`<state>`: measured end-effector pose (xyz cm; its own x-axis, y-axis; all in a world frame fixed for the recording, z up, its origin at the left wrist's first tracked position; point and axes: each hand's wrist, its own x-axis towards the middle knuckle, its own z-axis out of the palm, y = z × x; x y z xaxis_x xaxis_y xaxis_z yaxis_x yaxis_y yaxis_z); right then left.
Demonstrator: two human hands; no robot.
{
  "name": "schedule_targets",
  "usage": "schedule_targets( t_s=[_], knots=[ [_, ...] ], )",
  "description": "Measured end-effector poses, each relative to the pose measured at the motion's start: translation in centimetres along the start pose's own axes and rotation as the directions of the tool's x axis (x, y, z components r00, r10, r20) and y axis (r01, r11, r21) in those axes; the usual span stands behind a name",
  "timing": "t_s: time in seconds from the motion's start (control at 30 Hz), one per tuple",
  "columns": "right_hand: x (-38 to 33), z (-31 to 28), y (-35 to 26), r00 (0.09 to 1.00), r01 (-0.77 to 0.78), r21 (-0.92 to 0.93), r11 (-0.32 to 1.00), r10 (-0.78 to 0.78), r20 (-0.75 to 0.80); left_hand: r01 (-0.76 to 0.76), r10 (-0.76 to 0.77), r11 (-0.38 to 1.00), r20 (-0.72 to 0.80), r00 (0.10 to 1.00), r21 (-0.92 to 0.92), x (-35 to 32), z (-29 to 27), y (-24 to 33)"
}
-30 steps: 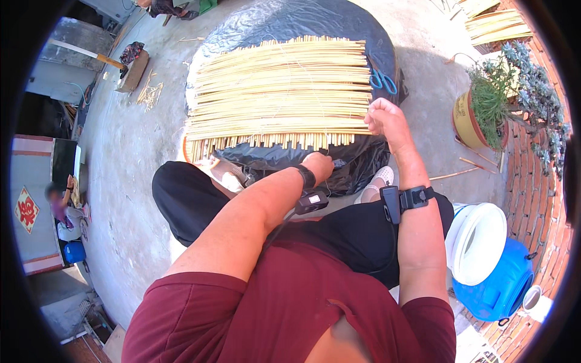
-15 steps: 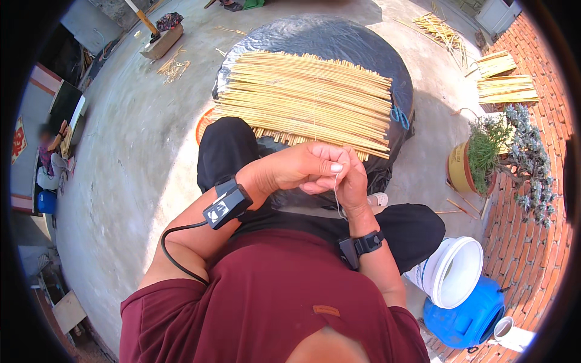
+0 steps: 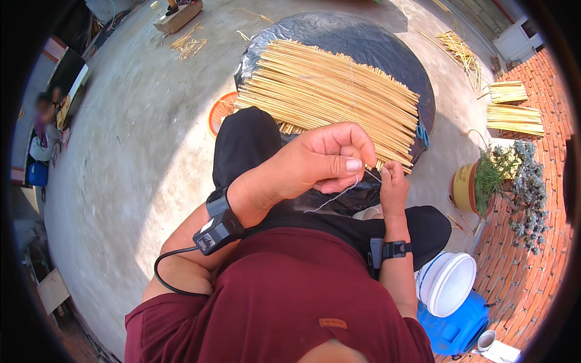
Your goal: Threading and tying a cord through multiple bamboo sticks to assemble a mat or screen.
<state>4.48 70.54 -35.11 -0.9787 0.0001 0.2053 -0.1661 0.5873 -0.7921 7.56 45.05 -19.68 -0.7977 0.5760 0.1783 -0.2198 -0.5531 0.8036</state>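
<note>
My left hand (image 3: 330, 160) is closed, thumb against fingers, in front of the near edge of a mat of straw-coloured stalks (image 3: 333, 85). A pale thread (image 3: 340, 195) hangs from its fingertips, the loose end trailing down toward my lap. My right hand (image 3: 393, 184) pinches the end of a thin, straight, light strand running between the two hands. Whether that strand is taut thread or a needle I cannot tell. The stalks lie side by side on a round table (image 3: 393, 51) covered in black plastic, with a fine thread crossing them.
Blue-handled scissors (image 3: 422, 134) lie at the mat's right end. An orange basket (image 3: 223, 112) stands left of the table. To the right are a potted plant (image 3: 465, 181), a white bucket (image 3: 451, 287) and a blue barrel (image 3: 454, 327). A person (image 3: 45, 124) sits far left.
My hands, close together before, have come apart. The right hand has moved right and slightly down, and a thin strand now spans the gap. The whole view has shifted and turned a little.
</note>
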Motion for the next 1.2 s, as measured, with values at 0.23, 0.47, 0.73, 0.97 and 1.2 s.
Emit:
schedule_targets(
  t_s=[0.23, 0.47, 0.73, 0.97, 1.2],
  knots=[
    [0.2, 2.0, 1.8, 1.0, -0.016, -0.241, 0.97, 0.021, 0.02, -0.13, 0.128, 0.99, 0.036, 0.991, 0.049, -2.2, 0.1, 3.7],
    [-0.5, 2.5, 2.9, 0.999, -0.021, -0.377, 0.926, 0.031, 0.019, -0.181, 0.175, 0.976, 0.054, 0.983, 0.124, -3.1, 0.8, 5.3],
    [-1.6, 2.5, 4.6, 0.987, -0.14, -0.33, 0.934, 0.159, 0.031, -0.232, 0.241, 0.964, -0.06, 0.969, 0.128, -3.3, 0.6, 4.1],
    [0.3, -0.9, -2.6, 0.976, 0.121, 0.281, 0.952, -0.063, -0.208, -0.415, 0.41, 0.91, 0.154, 0.899, 0.001, -3.6, 7.4, 3.5],
    [-0.6, -4.4, -12.3, 0.982, -0.185, 0.857, 0.482, 0.131, 0.138, -0.358, 0.413, 0.91, 0.505, 0.758, -0.207, -3.0, 9.9, 1.9]
  ],
)
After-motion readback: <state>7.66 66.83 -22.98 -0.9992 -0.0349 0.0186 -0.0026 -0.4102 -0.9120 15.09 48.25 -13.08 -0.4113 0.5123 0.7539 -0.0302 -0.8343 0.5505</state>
